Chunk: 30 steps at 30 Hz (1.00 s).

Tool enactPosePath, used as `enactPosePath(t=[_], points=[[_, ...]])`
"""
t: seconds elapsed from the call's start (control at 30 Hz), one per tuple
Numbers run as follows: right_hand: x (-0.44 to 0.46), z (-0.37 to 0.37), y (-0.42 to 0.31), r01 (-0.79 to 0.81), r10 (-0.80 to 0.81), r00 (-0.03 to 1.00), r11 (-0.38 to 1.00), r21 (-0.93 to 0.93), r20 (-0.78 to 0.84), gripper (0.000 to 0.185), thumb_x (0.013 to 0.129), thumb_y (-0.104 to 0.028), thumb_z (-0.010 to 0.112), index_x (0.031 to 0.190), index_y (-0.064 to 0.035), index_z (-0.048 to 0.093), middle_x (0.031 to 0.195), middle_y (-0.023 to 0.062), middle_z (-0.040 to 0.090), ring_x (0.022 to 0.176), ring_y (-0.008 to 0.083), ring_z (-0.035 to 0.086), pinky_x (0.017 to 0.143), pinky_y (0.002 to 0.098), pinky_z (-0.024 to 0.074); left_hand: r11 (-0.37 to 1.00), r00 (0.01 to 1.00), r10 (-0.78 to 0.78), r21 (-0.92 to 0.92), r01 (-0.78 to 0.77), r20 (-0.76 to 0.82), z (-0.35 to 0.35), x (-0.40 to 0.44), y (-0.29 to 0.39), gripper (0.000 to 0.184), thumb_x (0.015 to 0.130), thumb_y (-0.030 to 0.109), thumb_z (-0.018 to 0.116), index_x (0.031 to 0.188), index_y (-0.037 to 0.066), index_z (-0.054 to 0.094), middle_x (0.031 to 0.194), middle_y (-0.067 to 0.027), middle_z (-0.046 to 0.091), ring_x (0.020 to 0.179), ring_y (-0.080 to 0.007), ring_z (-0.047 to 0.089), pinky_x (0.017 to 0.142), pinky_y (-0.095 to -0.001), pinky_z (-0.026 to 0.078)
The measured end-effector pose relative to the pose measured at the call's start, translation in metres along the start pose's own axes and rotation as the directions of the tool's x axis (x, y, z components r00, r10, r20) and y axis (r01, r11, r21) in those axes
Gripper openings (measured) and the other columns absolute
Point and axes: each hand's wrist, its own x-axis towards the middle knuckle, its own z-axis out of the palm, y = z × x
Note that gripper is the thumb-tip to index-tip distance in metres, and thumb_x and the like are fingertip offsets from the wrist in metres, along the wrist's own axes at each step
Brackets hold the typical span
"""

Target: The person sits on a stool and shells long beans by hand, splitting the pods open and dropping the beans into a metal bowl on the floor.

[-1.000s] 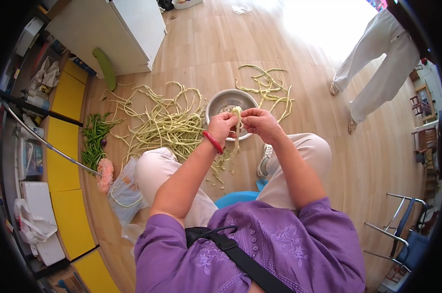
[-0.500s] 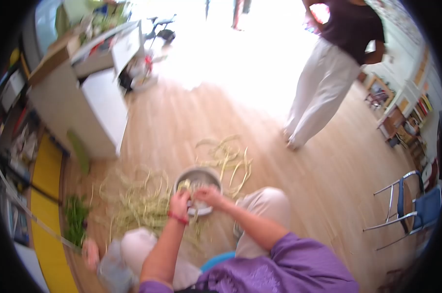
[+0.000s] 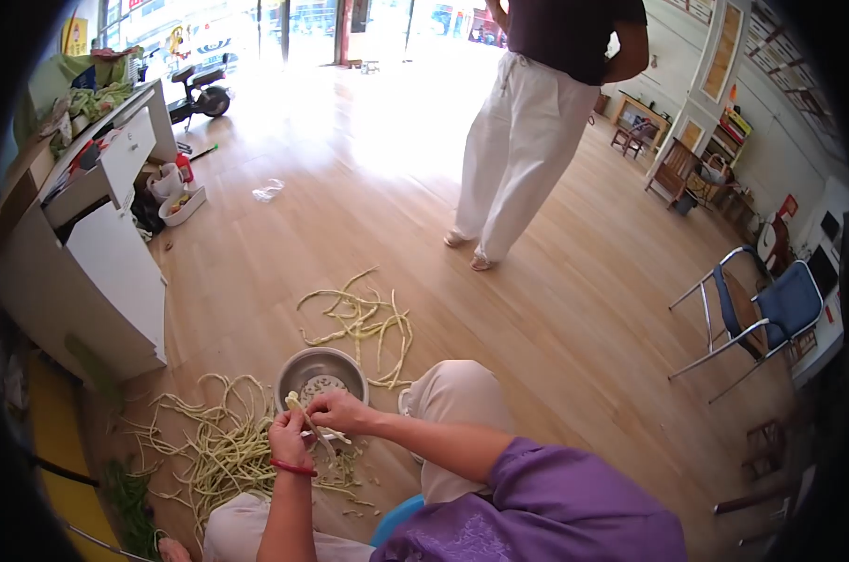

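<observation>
My left hand, with a red band at its wrist, is closed around a pale long bean. Right beside it, my right hand pinches at the same bean with bent fingers. Both hands are at the near rim of a metal bowl, which has pale shelled beans in its bottom. To the left lies a tangled heap of long beans on the floor. Some more long beans are spread beyond the bowl. Small pod scraps lie below my hands.
A person in white trousers stands ahead on the wooden floor. A white cabinet is at left, a blue chair at right. Leafy greens lie near the yellow strip. A crumpled plastic bag is farther off.
My view has swung, so the bowl, cabinet and chair appear farther left. The picture is sharper now. My hands stay together at the bowl; the standing person appears farther left in view.
</observation>
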Motion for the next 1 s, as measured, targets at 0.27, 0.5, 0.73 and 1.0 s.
enactPosePath(t=[0.27,0.5,0.73,1.0], points=[[0.007,-0.004,-0.010,0.002,0.001,0.999,0.994,-0.107,0.035,0.024,0.072,-0.019,0.053,0.085,-0.0015,0.063,0.076,0.0161,0.062,0.069,0.0241,0.060,0.064,0.0329,0.0459,0.999,1.000,0.019,0.038,-0.020,0.020,-0.002,0.005,0.001,0.011,0.083,0.018,0.056,0.076,0.009,0.054,0.063,0.0006,0.054,0.051,-0.0088,0.049,0.042,-0.0216,0.040],[0.001,-0.004,-0.010,-0.017,0.019,1.000,0.994,-0.104,0.013,0.025,0.075,-0.024,0.055,0.084,-0.0019,0.064,0.072,0.0157,0.062,0.066,0.0224,0.059,0.063,0.0327,0.0457,1.000,0.999,-0.019,0.002,0.019,0.033,0.001,0.002,-0.001,0.008,0.084,0.016,0.054,0.080,0.009,0.053,0.066,-0.0013,0.057,0.055,-0.0116,0.053,0.043,-0.0249,0.042],[-0.002,-0.001,-0.007,0.000,-0.001,1.000,0.989,-0.148,-0.003,0.026,0.073,-0.027,0.057,0.083,-0.0036,0.064,0.072,0.0151,0.062,0.067,0.0234,0.060,0.062,0.0335,0.0458,1.000,0.998,-0.017,-0.001,0.018,0.056,0.000,-0.006,0.000,0.010,0.085,0.017,0.054,0.081,0.008,0.054,0.067,-0.0016,0.056,0.055,-0.0111,0.052,0.044,-0.0249,0.042],[-0.004,-0.001,-0.008,-0.011,0.014,1.000,0.984,-0.176,0.015,0.025,0.074,-0.026,0.057,0.083,-0.0046,0.064,0.073,0.0135,0.062,0.067,0.0231,0.060,0.062,0.0333,0.0458,1.000,0.996,-0.018,-0.005,0.018,0.084,-0.003,-0.004,-0.004,0.010,0.086,0.017,0.054,0.081,0.007,0.053,0.069,-0.0019,0.057,0.057,-0.0119,0.053,0.046,-0.0255,0.044]])
